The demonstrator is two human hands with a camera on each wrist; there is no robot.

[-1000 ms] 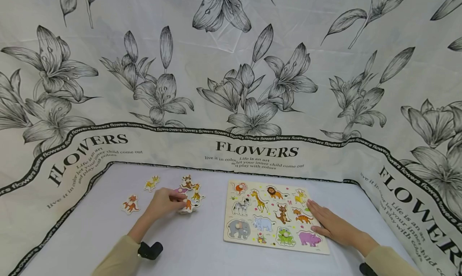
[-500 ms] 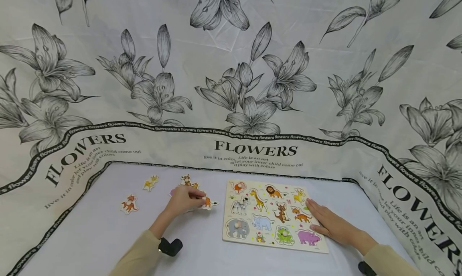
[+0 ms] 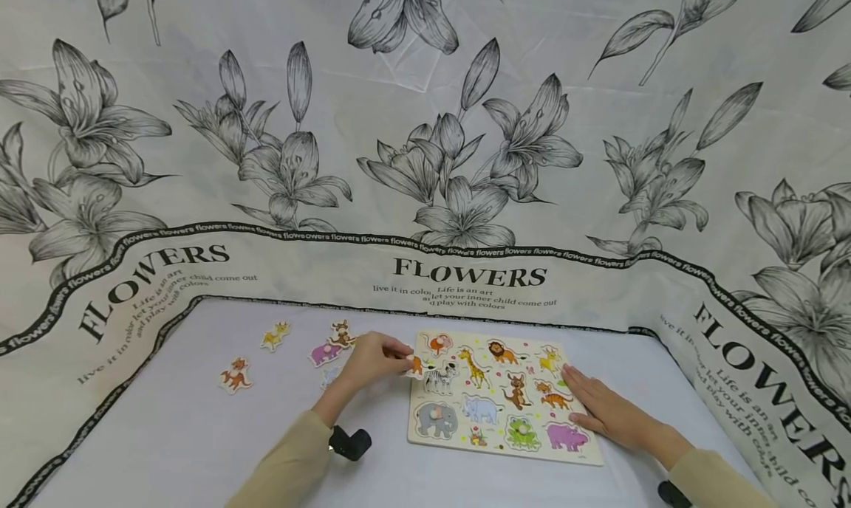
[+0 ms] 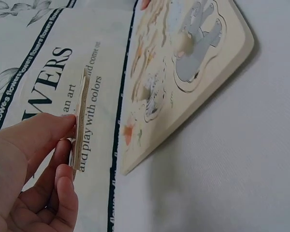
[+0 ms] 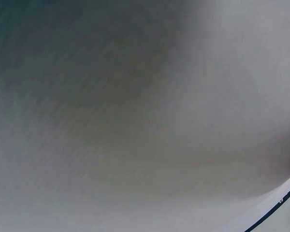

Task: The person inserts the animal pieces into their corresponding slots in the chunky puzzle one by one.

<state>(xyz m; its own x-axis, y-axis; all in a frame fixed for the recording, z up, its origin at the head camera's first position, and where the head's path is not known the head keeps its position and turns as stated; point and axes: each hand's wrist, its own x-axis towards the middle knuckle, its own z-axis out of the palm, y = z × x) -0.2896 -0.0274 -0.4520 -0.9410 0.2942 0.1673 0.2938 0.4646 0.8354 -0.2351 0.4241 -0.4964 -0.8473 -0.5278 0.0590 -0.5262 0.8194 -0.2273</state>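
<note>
In the head view my left hand (image 3: 372, 360) pinches a wooden orange animal puzzle piece (image 3: 415, 366) just over the left edge of the animal puzzle board (image 3: 505, 455). The left wrist view has this piece (image 4: 80, 128) edge-on, between thumb and fingers; its picture is mostly hidden there. My right hand (image 3: 612, 412) rests with straight fingers on the board's right edge. An elephant piece (image 3: 436, 421) and a frog piece (image 3: 522, 433), both with knobs, sit in the board.
Loose pieces lie left of the board: a purple hippo (image 3: 324, 354), a brown animal (image 3: 341, 334), a pale blue one (image 3: 329, 377) partly behind my left hand, a yellow one (image 3: 275, 336) and an orange-red one (image 3: 236, 375). A flower-printed cloth (image 3: 465, 161) rises behind the white table.
My left hand has lifted the orange animal puzzle piece from the cluster of pieces and carried it right to the board's left edge. The right hand stays on the board.
</note>
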